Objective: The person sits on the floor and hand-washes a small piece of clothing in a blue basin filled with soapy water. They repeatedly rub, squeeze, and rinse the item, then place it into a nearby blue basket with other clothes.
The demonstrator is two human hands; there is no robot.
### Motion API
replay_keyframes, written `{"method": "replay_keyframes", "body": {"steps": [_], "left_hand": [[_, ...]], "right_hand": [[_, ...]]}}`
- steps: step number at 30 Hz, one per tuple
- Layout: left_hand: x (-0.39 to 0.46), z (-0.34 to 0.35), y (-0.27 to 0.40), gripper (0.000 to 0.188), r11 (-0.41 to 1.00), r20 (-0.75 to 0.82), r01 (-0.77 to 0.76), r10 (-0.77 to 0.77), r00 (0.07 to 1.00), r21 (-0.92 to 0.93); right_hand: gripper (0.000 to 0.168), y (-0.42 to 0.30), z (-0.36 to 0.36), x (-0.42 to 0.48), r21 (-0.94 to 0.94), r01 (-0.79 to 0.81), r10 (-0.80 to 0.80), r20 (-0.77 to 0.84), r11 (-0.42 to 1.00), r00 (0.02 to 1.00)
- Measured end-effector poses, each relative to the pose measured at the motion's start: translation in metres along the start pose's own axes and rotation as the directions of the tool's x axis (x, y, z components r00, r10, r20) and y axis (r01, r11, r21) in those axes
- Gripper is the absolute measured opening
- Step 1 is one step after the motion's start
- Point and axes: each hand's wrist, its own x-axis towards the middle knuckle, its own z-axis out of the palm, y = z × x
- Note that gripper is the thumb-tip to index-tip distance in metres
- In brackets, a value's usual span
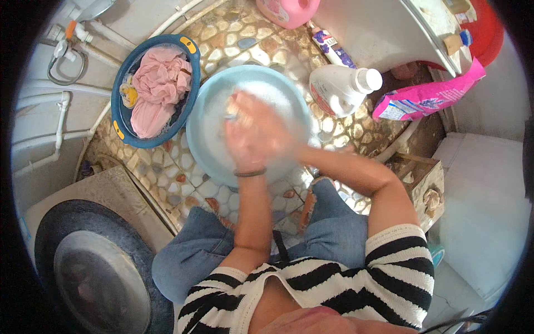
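A round light-blue plastic basin (196,142) with whitish, sudsy water stands on the pebble-patterned floor before me. Over it both hands are together and blurred by motion. My left hand (246,144), with a dark band at its wrist, is on the left; my right hand (275,129) reaches across from the right and overlaps it. A small pale and bluish patch shows at the fingers near the left; whether it is cloth or foam I cannot tell. To the left, wet pink cloth (160,79) lies in an oval dark-blue tub (116,104) with yellow grips.
A white capped jug (333,92), a white and purple bottle (331,46), a pink plastic jug (288,10) and a pink detergent bag (429,98) lie or stand beyond and right. A large dark round pan or lid (100,267) is at lower left, pipes (62,112) along the left wall.
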Motion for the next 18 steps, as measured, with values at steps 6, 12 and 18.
{"method": "replay_keyframes", "body": {"steps": [6,12,18], "left_hand": [[-0.002,-0.001,-0.024,0.057,0.999,-0.077,0.033,-0.031,0.997,0.016],[-0.002,-0.004,0.009,0.061,0.987,-0.104,-0.161,0.162,0.981,0.021],[-0.013,-0.002,-0.022,0.054,0.984,-0.137,-0.042,0.066,0.988,0.173]], "right_hand": [[0.049,0.015,0.004,0.02,0.047,-0.158,0.163,-0.133,0.986,0.978],[0.05,-0.043,0.003,-0.02,0.046,-0.015,0.01,0.115,0.999,0.993],[0.048,-0.005,-0.013,0.013,0.159,-0.238,0.257,-0.116,0.958,0.959]]}}
